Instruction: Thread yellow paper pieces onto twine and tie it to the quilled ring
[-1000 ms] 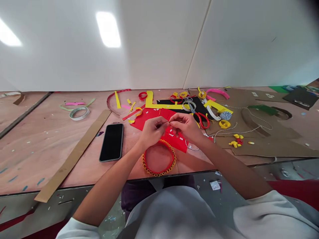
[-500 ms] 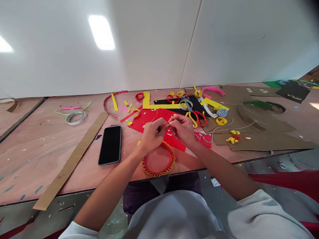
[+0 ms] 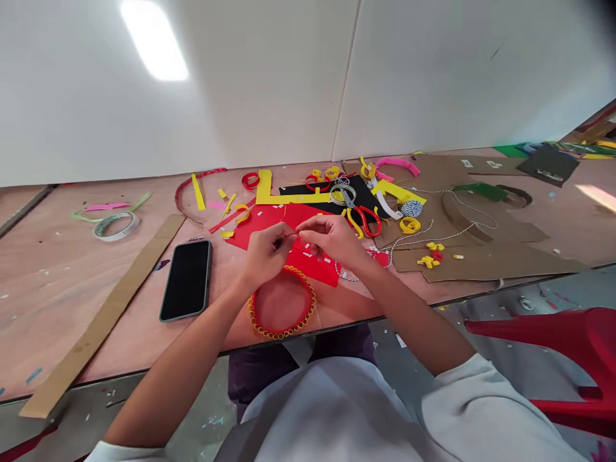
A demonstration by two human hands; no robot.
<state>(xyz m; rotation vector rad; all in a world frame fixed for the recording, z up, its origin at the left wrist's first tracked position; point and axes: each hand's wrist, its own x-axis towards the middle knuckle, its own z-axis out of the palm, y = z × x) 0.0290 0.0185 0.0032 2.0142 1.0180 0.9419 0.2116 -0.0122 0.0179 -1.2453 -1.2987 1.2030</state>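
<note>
You sit at a plywood bench (image 3: 101, 308) scattered with paper scraps, with a cardboard sheet (image 3: 486, 260) at the right and a phone (image 3: 185, 280) at the left. Your left hand (image 3: 266, 253) and right hand (image 3: 330, 239) are curled close together above a red paper sheet (image 3: 317, 273), but whether they grip something there is too fine to tell. A red ring (image 3: 282, 333) edged with yellow lies just below them, and scissors (image 3: 366, 221) lie just beyond. For fine work like this, brace your wrists and keep your fingertips close together, clear of the scissors.
</note>
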